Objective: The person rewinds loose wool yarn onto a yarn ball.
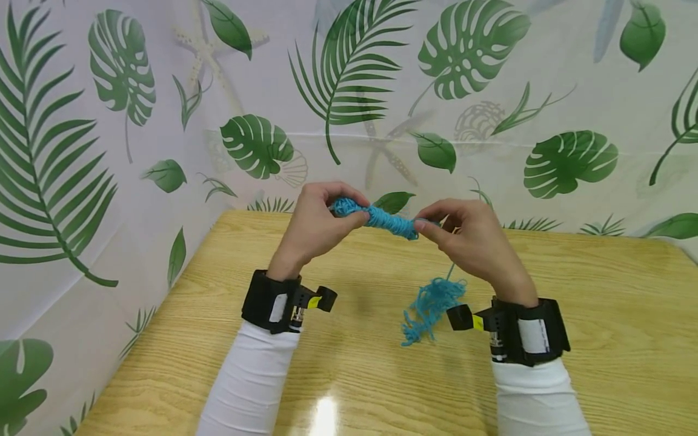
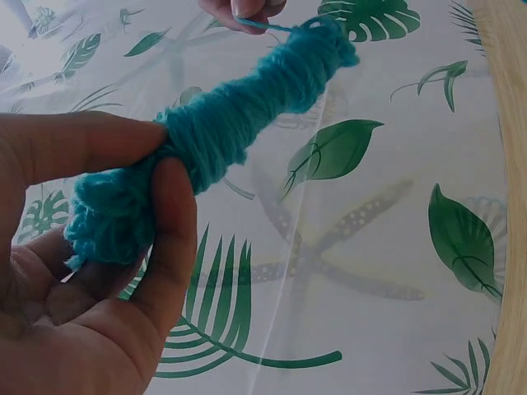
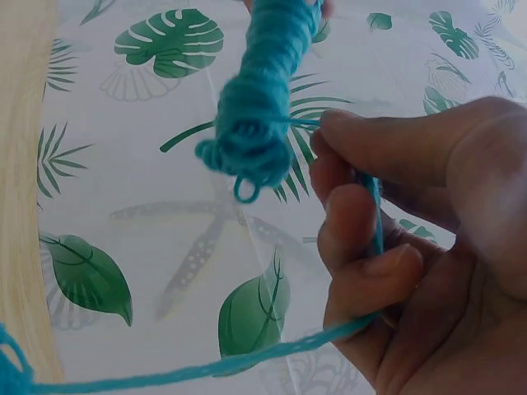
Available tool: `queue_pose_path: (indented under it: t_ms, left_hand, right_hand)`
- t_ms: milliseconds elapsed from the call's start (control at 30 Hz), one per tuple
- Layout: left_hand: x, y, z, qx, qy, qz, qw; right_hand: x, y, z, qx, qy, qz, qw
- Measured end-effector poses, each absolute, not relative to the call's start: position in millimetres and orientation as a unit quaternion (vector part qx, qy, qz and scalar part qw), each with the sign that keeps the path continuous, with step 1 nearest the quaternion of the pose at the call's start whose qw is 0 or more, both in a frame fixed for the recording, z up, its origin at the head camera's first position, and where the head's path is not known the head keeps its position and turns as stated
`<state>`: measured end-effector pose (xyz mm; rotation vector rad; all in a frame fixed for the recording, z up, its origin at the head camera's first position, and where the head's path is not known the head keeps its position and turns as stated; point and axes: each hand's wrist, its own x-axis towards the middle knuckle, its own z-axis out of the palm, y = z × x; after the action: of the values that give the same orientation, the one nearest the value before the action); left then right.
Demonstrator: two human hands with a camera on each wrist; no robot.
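A bundle of blue yarn (image 1: 389, 223), wound crosswise round its middle, is held above the table. My left hand (image 1: 322, 221) pinches it near its left end between thumb and fingers; the looped end (image 2: 111, 218) bulges into the palm in the left wrist view. Beside the bundle's other end, my right hand (image 1: 471, 239) pinches the yarn strand (image 3: 303, 123) that comes off the winding. From there the strand runs through the curled fingers and down to a loose tangle of blue yarn (image 1: 436, 303) on the table. Small loops (image 3: 247, 189) stick out of the bundle's right end.
The wooden table (image 1: 365, 375) reaches back to a white cloth (image 1: 338, 145) printed with green leaves, which also hangs along the left side. Each wrist wears a black strap (image 1: 531, 332) with a small camera on an arm.
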<state>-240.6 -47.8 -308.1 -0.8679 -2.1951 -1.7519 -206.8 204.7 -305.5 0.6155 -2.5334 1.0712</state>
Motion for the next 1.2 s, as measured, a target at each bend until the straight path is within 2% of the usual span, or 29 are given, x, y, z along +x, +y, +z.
queue_pose_path:
  t_ms: [100, 200, 433, 600, 700, 833, 933, 1067, 1200]
  left_hand:
    - [-242, -53, -308, -0.295, -0.723, -0.623, 0.055]
    - [-244, -59, -310, -0.307, -0.674, -0.672, 0.000]
    - [-248, -67, -312, -0.375, -0.542, -0.744, -0.109]
    - [-249, -61, -313, -0.396, -0.492, -0.762, -0.141]
    - [-250, -58, -314, -0.394, -0.464, -0.781, -0.138]
    - [-251, -55, -313, -0.347, -0.431, -0.826, -0.110]
    - [-249, -51, -311, -0.280, -0.423, -0.860, -0.059]
    - [-249, -44, -311, -0.217, -0.508, -0.831, 0.071]
    - [-249, -41, -314, -0.195, -0.656, -0.701, 0.201]
  right_hand:
    - [-207, 208, -306, 0.210, -0.883, 0.383, 0.171]
    - [-207, 213, -307, 0.226, -0.851, 0.449, 0.152]
    - [-210, 223, -314, 0.353, -0.648, 0.675, 0.017]
    - [-214, 219, -317, 0.394, -0.608, 0.688, -0.041]
    - [-216, 214, -318, 0.408, -0.598, 0.687, -0.059]
    - [-215, 207, -316, 0.370, -0.631, 0.678, -0.065]
    - [-213, 200, -313, 0.306, -0.694, 0.650, -0.054]
    - [-211, 189, -310, 0.254, -0.790, 0.557, -0.021]
    - [-209, 184, -307, 0.238, -0.842, 0.484, 0.034]
